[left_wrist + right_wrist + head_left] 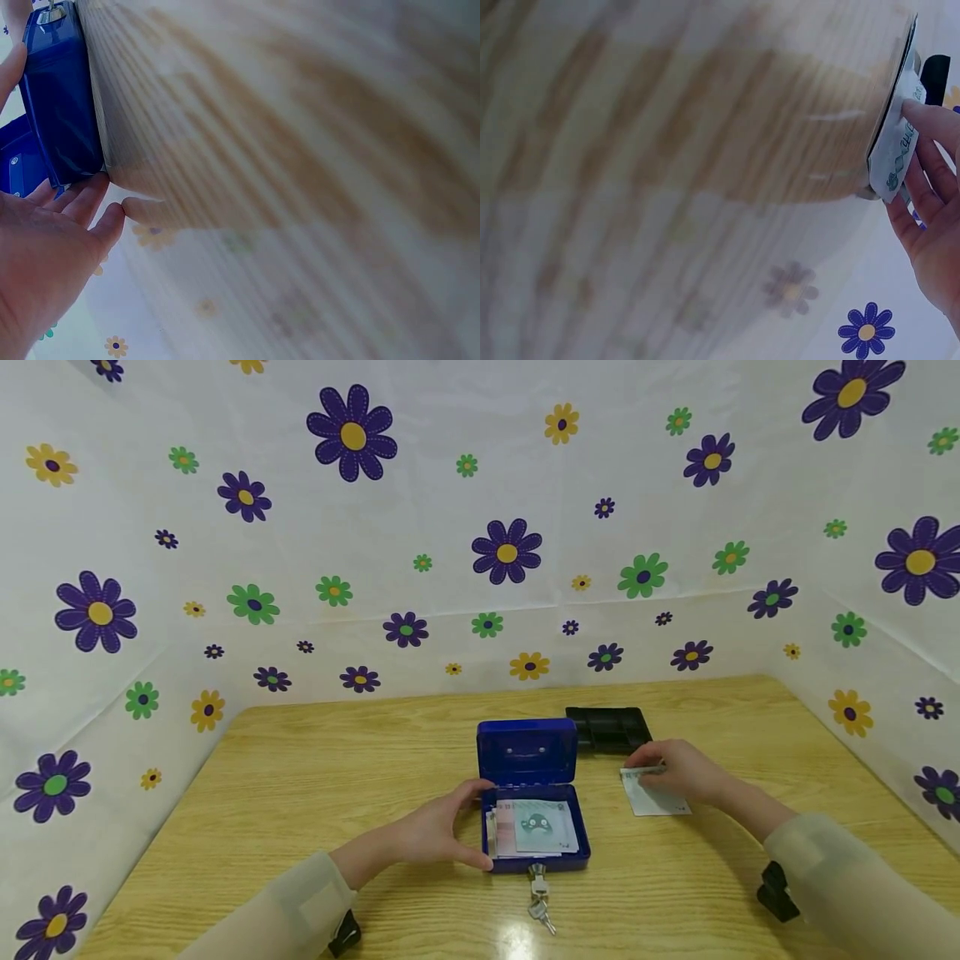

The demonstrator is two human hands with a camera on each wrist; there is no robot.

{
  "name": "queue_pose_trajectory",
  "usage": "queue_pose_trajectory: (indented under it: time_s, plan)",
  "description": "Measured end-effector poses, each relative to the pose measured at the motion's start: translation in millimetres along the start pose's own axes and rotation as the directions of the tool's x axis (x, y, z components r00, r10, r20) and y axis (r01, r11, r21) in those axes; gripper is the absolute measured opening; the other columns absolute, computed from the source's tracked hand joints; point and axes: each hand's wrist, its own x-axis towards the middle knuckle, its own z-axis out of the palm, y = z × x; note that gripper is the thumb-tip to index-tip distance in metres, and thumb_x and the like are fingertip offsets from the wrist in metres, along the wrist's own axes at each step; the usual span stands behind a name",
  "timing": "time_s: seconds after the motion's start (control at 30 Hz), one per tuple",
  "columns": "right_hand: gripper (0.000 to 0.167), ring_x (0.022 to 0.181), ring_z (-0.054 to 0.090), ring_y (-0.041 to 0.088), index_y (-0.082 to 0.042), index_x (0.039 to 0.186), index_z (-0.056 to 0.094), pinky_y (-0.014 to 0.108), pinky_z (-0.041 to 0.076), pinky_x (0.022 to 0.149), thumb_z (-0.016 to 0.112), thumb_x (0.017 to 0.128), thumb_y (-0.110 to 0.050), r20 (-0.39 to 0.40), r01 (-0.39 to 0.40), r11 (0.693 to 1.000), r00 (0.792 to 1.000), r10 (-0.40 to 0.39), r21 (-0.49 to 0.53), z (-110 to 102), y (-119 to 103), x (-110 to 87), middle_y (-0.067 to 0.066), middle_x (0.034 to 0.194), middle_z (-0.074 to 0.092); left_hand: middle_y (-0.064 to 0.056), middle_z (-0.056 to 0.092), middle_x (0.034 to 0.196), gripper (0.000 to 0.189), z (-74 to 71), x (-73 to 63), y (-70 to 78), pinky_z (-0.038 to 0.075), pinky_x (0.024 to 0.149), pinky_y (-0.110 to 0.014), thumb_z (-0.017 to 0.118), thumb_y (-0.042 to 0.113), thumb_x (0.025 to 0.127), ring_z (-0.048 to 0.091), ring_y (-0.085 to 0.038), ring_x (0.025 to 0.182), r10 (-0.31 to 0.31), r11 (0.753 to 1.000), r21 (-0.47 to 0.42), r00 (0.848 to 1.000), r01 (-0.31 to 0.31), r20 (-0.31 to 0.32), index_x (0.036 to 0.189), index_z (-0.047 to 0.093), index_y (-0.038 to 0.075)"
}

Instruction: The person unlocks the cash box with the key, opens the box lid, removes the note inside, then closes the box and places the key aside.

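Observation:
A blue cash box stands with its lid up in the head view, holding several play banknotes. My left hand grips its left side, thumb at the front corner and fingers toward the back one. In the left wrist view the fingertips meet the blue metal wall low down by the tabletop. My right hand pinches a pale banknote to the right of the box. Seen from the right wrist, the thumb lies over the note's printed edge, with fingers behind it.
A black compartment tray lies behind the box, close to my right hand. Keys hang from the front lock onto the wooden table. A flowered cloth encloses the back and sides.

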Motion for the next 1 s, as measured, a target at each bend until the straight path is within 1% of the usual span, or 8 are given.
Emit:
queue_pose_trajectory:
  time_s: [0.2, 0.5, 0.63, 0.7, 0.8, 0.9, 1.0]
  plan:
    - [0.018, 0.093, 0.061, 0.026, -0.003, 0.103, 0.070, 0.048, 0.050, 0.082, 0.071, 0.085, -0.001, -0.030, -0.017, 1.000, 0.999, 0.017, -0.011, 2.2, 1.1, -0.9, 0.007, 0.101, 0.068, -0.009, 0.036, 0.151, 0.094, 0.1, -0.3, 0.1, 0.027, 0.112, -0.046, 0.084, 0.036, 0.076, 0.036, -0.028, 0.136, 0.005, 1.000, -0.002, 1.000, -0.005, -0.004, 0.149, 0.027, 0.017]
    - [0.017, 0.091, 0.062, 0.024, -0.005, 0.102, 0.070, 0.049, 0.050, 0.083, 0.072, 0.085, -0.003, -0.056, -0.007, 1.000, 0.998, 0.007, -0.001, 5.0, 3.1, -4.7, 0.005, 0.100, 0.067, -0.010, 0.038, 0.149, 0.094, 1.5, -0.3, -1.1, 0.027, 0.112, -0.046, 0.085, 0.035, 0.076, 0.037, -0.028, 0.136, 0.006, 1.000, -0.001, 1.000, -0.006, -0.003, 0.148, 0.027, 0.018]
    - [0.017, 0.093, 0.062, 0.026, -0.005, 0.102, 0.070, 0.053, 0.048, 0.084, 0.072, 0.085, -0.002, -0.110, 0.018, 1.000, 0.994, -0.018, -0.009, 1.7, 0.6, -7.7, 0.006, 0.100, 0.068, -0.010, 0.038, 0.149, 0.094, 2.0, -0.1, -1.2, 0.027, 0.112, -0.046, 0.084, 0.035, 0.076, 0.037, -0.028, 0.136, 0.005, 1.000, -0.008, 1.000, -0.005, 0.001, 0.148, 0.027, 0.018]
    - [0.017, 0.093, 0.062, 0.027, -0.004, 0.103, 0.070, 0.053, 0.048, 0.083, 0.071, 0.086, -0.002, -0.143, 0.043, 0.999, 0.989, -0.044, -0.008, -2.0, -3.7, -9.9, 0.006, 0.100, 0.068, -0.010, 0.038, 0.149, 0.094, 2.3, 0.0, -1.2, 0.027, 0.112, -0.046, 0.084, 0.035, 0.076, 0.037, -0.028, 0.136, 0.005, 1.000, -0.004, 1.000, -0.005, 0.000, 0.148, 0.027, 0.017]
    - [0.017, 0.091, 0.062, 0.023, -0.004, 0.104, 0.070, 0.048, 0.049, 0.081, 0.072, 0.087, -0.003, -0.180, 0.070, 0.998, 0.981, -0.067, 0.007, -7.8, -16.5, -14.0, 0.004, 0.099, 0.068, -0.010, 0.038, 0.149, 0.094, 2.2, -0.1, -0.9, 0.027, 0.112, -0.046, 0.084, 0.036, 0.076, 0.037, -0.028, 0.136, 0.003, 1.000, 0.002, 1.000, -0.003, -0.002, 0.148, 0.027, 0.018]
    - [0.016, 0.087, 0.061, 0.015, -0.008, 0.103, 0.070, 0.041, 0.051, 0.079, 0.072, 0.087, -0.005, -0.187, 0.116, 0.993, 0.976, -0.109, 0.028, -10.0, -34.0, -16.9, 0.002, 0.098, 0.068, -0.010, 0.038, 0.149, 0.095, 1.5, -0.2, -0.7, 0.027, 0.112, -0.046, 0.084, 0.036, 0.076, 0.037, -0.027, 0.136, 0.004, 1.000, 0.002, 1.000, -0.004, -0.001, 0.149, 0.027, 0.018]
    - [0.016, 0.085, 0.061, 0.009, -0.013, 0.102, 0.070, 0.037, 0.053, 0.078, 0.072, 0.088, -0.007, -0.166, 0.184, 0.981, 0.971, -0.173, 0.055, -6.5, -53.4, -16.9, -0.002, 0.098, 0.068, -0.010, 0.038, 0.149, 0.096, 0.4, 0.0, -0.9, 0.028, 0.111, -0.046, 0.084, 0.036, 0.076, 0.038, -0.027, 0.135, 0.005, 1.000, 0.002, 1.000, -0.005, -0.001, 0.149, 0.026, 0.017]
